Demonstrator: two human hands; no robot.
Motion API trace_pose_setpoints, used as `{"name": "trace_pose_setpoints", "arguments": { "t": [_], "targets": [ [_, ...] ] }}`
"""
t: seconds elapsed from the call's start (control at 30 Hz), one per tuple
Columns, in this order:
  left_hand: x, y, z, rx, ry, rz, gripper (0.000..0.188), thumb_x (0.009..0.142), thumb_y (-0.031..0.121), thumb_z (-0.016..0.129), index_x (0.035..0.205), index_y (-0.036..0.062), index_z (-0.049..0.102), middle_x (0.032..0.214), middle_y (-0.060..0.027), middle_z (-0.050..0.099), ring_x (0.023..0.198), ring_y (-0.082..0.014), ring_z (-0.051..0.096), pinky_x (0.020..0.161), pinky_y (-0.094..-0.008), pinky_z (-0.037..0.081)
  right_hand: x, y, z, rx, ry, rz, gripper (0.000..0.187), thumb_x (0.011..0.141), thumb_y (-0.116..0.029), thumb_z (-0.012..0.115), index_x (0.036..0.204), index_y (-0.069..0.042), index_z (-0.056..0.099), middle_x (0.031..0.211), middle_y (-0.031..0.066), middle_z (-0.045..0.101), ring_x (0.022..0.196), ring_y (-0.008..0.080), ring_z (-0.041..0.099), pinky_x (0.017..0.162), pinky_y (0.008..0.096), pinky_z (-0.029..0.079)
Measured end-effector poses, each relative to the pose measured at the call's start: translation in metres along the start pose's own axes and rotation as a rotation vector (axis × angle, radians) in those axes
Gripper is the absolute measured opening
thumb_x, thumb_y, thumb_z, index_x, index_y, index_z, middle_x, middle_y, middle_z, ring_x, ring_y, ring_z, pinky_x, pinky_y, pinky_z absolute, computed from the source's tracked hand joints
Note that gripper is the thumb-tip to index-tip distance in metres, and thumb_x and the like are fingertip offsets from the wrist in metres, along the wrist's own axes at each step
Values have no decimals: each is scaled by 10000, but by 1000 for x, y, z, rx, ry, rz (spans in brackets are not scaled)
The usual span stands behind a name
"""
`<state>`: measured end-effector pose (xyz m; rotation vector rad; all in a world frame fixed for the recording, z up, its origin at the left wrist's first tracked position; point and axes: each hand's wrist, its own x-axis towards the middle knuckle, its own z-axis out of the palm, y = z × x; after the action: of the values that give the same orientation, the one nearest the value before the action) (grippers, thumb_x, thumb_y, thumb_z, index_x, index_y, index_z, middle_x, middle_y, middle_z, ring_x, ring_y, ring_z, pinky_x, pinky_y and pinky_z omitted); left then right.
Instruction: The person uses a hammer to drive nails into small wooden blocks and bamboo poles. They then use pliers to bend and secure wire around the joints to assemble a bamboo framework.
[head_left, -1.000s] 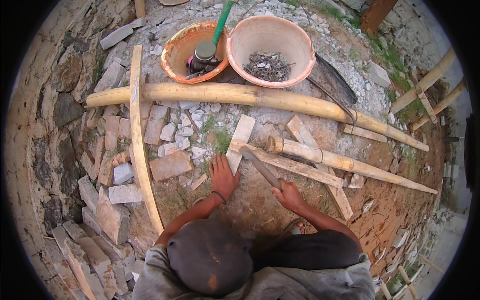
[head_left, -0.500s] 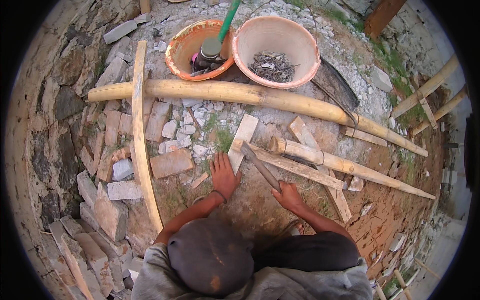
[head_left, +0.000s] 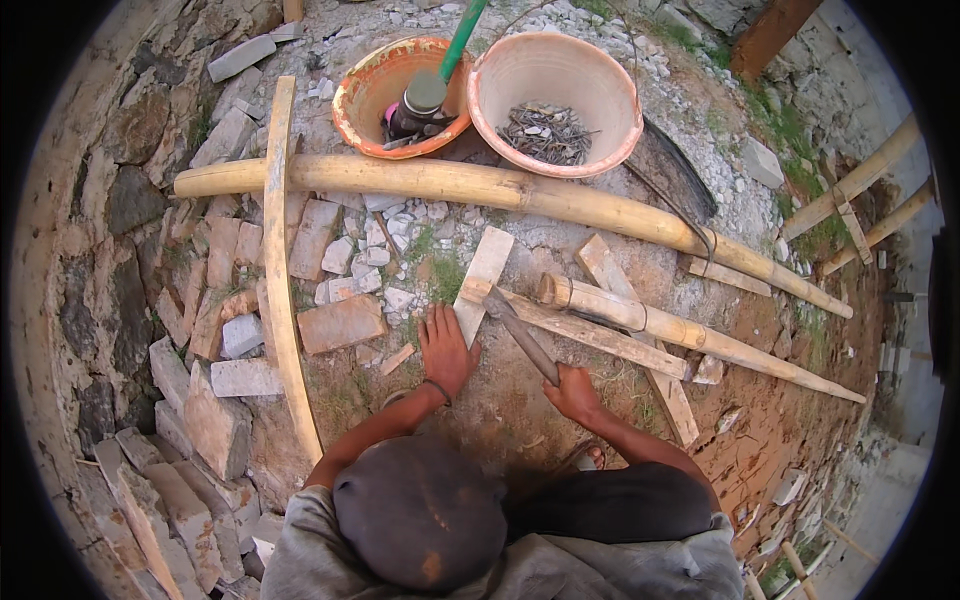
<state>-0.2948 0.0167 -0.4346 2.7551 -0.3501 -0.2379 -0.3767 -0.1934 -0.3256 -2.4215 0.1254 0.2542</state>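
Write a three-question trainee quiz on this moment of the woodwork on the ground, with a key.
1. True or false: the right hand grips the handle of the chopping tool.
2. What does the left hand rest against? A) the pale wooden slat B) the orange basin C) a green hose
3. Fill in: the pink basin holds a heap of dark ____.

Key
1. True; the tool's head lies against the slanting wooden strip.
2. A; the palm is flat on the ground at the slat's near end.
3. Nails, as far as the picture shows.
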Motion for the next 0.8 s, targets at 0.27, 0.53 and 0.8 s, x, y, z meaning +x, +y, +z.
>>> {"name": "trace_pose_setpoints", "arguments": {
  "t": [0.27, 0.53, 0.8],
  "targets": [
    [-2, -1, -1, -1, -19, 8, 855, 771, 359, 708, 1394, -75, 315, 1461, -237, 350, 1407, -377, 269, 1141, -539, 208, -1, -42, -90, 613, 92, -197, 135, 853, -146, 658, 916, -35, 614, 746, 75, 656, 609, 226, 629, 615, 360, 510],
    [-2, 0, -3, -32, -16, 4, 842, 772, 345, 705, 1389, -83, 322, 1457, -239, 351, 1403, -385, 268, 1138, -545, 208, 0, -4, 4, 71, -173, 319, 152, 851, -129, 625, 964, -26, 618, 730, 63, 653, 667, 242, 632, 658, 372, 512],
    [-3, -1, 0, -47, 26, 28, 844, 763, 331, 709, 1387, -86, 323, 1449, -236, 360, 1407, -384, 259, 1136, -544, 211, -3, -41, -106, 884, 292, -484, 94, 879, -69, 541, 966, -52, 510, 626, 53, 496, 534, 118, 465, 467, 286, 376]
  ]
}}
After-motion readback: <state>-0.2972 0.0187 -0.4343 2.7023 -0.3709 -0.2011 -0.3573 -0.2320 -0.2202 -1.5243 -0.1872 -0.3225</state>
